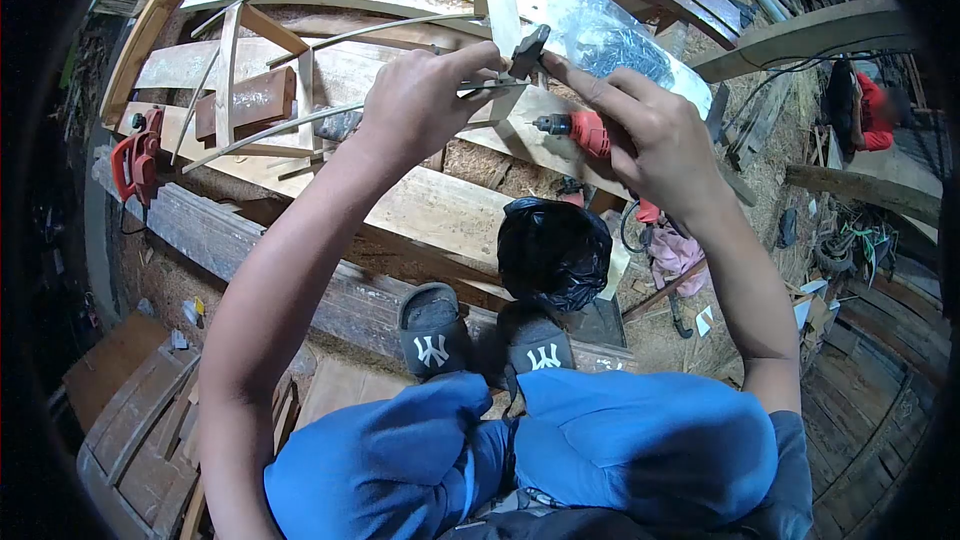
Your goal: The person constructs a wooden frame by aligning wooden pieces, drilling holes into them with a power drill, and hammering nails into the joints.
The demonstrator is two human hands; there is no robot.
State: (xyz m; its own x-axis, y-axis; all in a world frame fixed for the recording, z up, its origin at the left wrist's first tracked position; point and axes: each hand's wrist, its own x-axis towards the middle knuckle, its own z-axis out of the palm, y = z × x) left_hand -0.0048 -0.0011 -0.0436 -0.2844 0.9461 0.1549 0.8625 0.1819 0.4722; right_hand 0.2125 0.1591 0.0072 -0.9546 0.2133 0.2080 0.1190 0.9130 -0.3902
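Head camera view, looking down past blue trousers point(640, 430) and dark sandals point(432, 335) with white lettering. Beyond the feet, a wooden frame point(228, 80) of pale, straight-edged pieces and long, thin, bent strips stands across broad planks. The work looks partway along: several crosspieces already join the strips on the left, while the corner between the hands appears to be still in progress.

The two hands are close together there but apart. The right hand point(650, 125) is curled around a hammer point(530, 50), its index finger stretched toward the dark, blocky metal head. The left hand point(415, 90) is bent in at the upright, fingertips drawn together; what they pinch is too hidden to tell.

Under the right hand lies a red and black drill point(580, 130). Nearby are a crinkled clear bag point(605, 30) with dark contents, a glossy black bag point(555, 250) and, far left, a red power tool point(138, 155). Fibrous shavings cover the ground.
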